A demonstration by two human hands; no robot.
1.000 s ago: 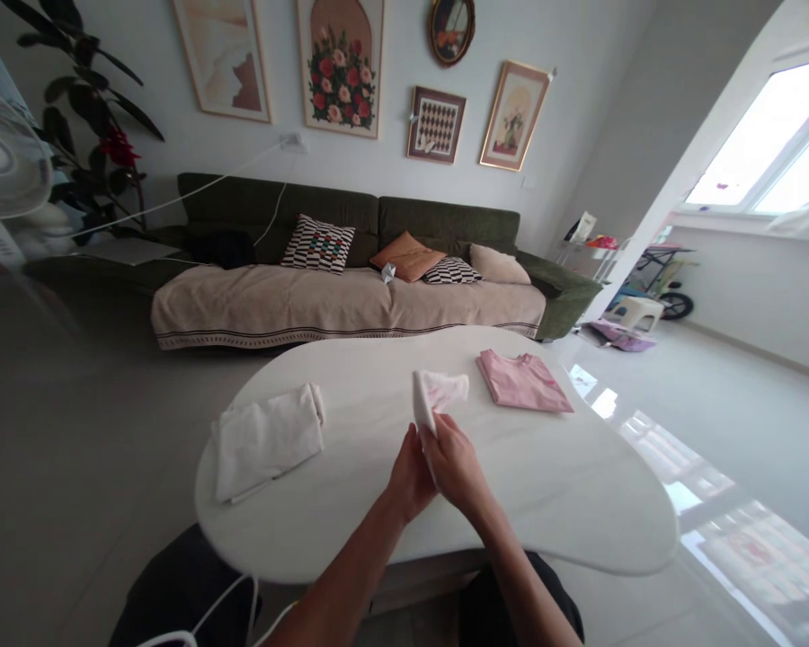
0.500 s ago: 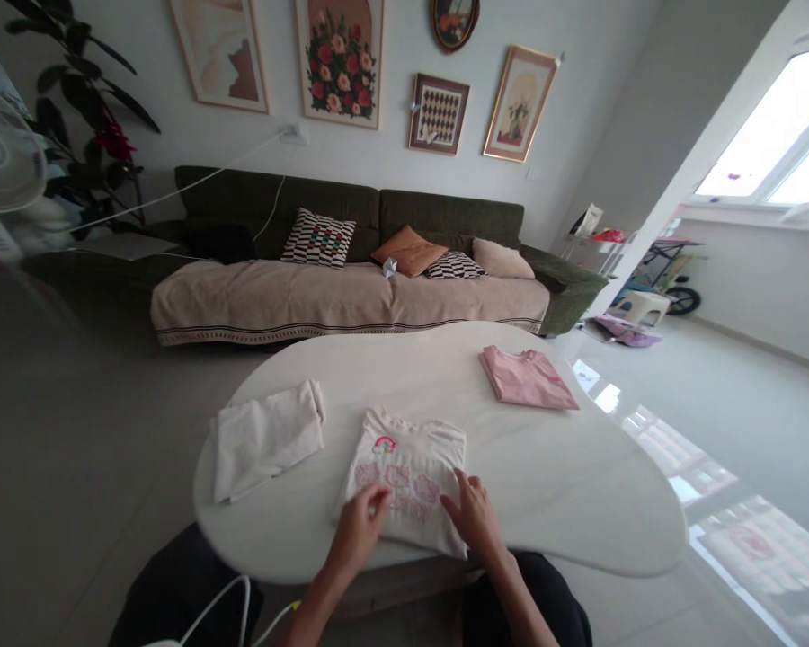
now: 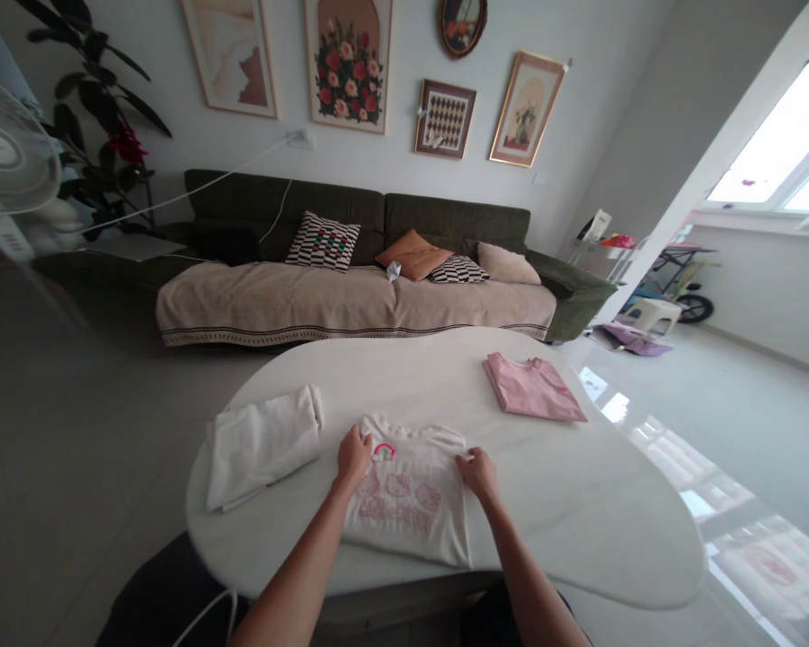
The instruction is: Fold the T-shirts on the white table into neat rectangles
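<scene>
A folded white T-shirt (image 3: 404, 490) with a rainbow patch and pink cartoon print lies face up near the table's front edge, its neckline away from me. My left hand (image 3: 354, 456) pinches its left side close to the shoulder. At the opposite side, my right hand (image 3: 478, 472) has its fingers closed on the edge, a bit below the right shoulder. A folded white cloth (image 3: 266, 445) rests to the left, and a folded pink shirt (image 3: 536, 388) lies farther back on the right.
The white table (image 3: 580, 503) has a rounded, wavy edge. Beyond it stands a dark green sofa (image 3: 283, 202) with a beige cover and several cushions. A fan (image 3: 10, 148) is at far left, and a white cable (image 3: 206, 615) runs by my left leg.
Both hands have moved away from me, up the T-shirt. The left went from above the print to the left shoulder edge; the right closed on the right edge.
</scene>
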